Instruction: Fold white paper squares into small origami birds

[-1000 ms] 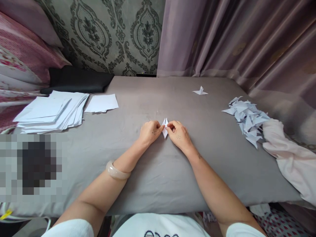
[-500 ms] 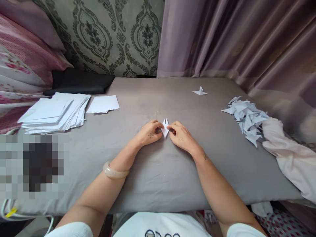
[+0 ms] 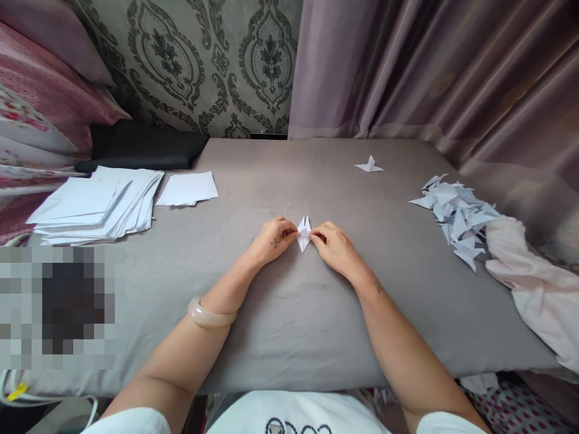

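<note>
A small white folded paper crane is held just above the grey cloth, its two narrow points facing away from me and a broader tip toward me. My left hand pinches its left edge between thumb and fingers. On the other side, my right hand is closed in a pinch at the right edge. Both sets of fingertips touch the paper, and parts of its side corners are hidden by them.
Stacked white paper sheets lie at the left, beside a smaller pile of sheets and a black folded item. One finished paper crane rests at the back. A heap of paper cranes adjoins a pale cloth at the right.
The fingertips have shifted outward to the paper's side corners, so more of its middle shows. The camera view has moved slightly.
</note>
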### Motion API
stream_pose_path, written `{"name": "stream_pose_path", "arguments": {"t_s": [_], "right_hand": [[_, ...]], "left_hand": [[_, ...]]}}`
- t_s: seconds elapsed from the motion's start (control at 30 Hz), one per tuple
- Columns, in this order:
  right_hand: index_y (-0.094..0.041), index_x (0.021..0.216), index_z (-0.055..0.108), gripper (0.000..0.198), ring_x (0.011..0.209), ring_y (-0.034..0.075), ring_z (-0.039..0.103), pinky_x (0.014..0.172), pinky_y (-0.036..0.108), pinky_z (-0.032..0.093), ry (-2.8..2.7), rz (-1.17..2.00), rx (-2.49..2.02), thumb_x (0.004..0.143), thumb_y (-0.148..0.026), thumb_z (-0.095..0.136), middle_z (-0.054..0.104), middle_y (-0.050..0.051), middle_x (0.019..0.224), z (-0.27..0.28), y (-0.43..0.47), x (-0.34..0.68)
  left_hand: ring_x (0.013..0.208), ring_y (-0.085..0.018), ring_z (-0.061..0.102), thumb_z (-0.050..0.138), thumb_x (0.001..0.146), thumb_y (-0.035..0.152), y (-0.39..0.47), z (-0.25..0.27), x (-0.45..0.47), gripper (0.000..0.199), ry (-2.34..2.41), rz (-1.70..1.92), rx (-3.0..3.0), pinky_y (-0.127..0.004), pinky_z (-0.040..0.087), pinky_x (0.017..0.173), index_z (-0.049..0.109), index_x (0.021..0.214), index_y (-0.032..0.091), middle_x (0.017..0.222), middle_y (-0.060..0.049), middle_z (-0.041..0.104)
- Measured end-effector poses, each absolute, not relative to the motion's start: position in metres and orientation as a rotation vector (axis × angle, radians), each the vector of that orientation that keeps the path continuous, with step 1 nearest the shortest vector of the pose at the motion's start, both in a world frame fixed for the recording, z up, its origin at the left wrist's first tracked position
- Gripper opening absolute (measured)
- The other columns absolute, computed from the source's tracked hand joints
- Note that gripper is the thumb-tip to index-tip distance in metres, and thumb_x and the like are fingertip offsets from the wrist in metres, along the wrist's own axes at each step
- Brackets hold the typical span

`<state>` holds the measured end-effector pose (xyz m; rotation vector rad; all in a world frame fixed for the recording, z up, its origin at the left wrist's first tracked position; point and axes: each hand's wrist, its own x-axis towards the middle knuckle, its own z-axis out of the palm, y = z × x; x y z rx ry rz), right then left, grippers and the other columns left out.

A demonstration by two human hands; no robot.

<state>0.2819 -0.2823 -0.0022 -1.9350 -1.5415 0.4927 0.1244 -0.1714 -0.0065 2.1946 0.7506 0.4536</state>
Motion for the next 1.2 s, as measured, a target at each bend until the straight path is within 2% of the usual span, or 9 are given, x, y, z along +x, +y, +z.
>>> {"name": "stream_pose_path", "arguments": {"t_s": [0.27,0.37,0.43,0.57,0.8,1.2], "right_hand": [[-0.021,0.084,0.068,0.019,0.076,0.014,0.056,0.078,0.029,0.042,-1.498,0.454,-1.976,0.089,-0.026,0.051,0.058,0.004,0.088,-0.004,-0.279,0.279],[-0.021,0.083,0.068,0.019,0.075,0.014,0.056,0.078,0.029,0.043,-1.479,0.444,-1.986,0.089,-0.026,0.050,0.057,0.004,0.088,-0.005,-0.277,0.279],[-0.020,0.083,0.068,0.019,0.075,0.014,0.056,0.078,0.029,0.043,-1.465,0.440,-1.993,0.089,-0.025,0.050,0.056,0.004,0.088,-0.006,-0.276,0.280],[-0.020,0.083,0.068,0.019,0.073,0.014,0.055,0.078,0.029,0.044,-1.432,0.432,-1.998,0.088,-0.026,0.051,0.056,0.004,0.090,-0.009,-0.275,0.279],[-0.019,0.077,0.067,0.018,0.070,0.013,0.054,0.077,0.029,0.045,-1.395,0.411,-1.999,0.086,-0.026,0.052,0.055,0.004,0.091,-0.013,-0.272,0.279],[-0.018,0.075,0.062,0.017,0.063,0.010,0.052,0.075,0.028,0.044,-1.387,0.372,-2.096,0.086,-0.026,0.053,0.055,0.003,0.092,-0.013,-0.268,0.276]], "left_hand": [[0.064,-0.013,0.050,0.055,0.084,0.030,-0.172,-0.005,0.129,0.019,0.814,0.476,2.181,-0.026,0.039,0.065,0.067,0.082,0.017,0.075,-0.003,0.056],[0.065,-0.013,0.051,0.054,0.079,0.020,-0.169,-0.002,0.128,0.015,0.773,0.436,2.155,-0.025,0.041,0.066,0.067,0.086,0.016,0.079,-0.003,0.057],[0.066,-0.012,0.051,0.053,0.074,0.013,-0.168,0.000,0.126,0.020,0.759,0.400,2.148,-0.024,0.042,0.067,0.067,0.088,0.016,0.083,-0.003,0.058],[0.066,-0.011,0.051,0.052,0.070,0.011,-0.168,0.004,0.125,0.025,0.761,0.385,2.150,-0.024,0.043,0.068,0.068,0.089,0.015,0.085,-0.003,0.057],[0.067,-0.012,0.052,0.057,0.079,0.021,-0.167,0.002,0.127,0.014,0.749,0.407,2.143,-0.025,0.042,0.068,0.068,0.084,0.016,0.082,-0.004,0.058],[0.069,-0.014,0.053,0.051,0.086,0.026,-0.165,-0.002,0.133,0.021,0.839,0.358,2.241,-0.026,0.040,0.067,0.068,0.085,0.014,0.080,-0.005,0.062]]}}
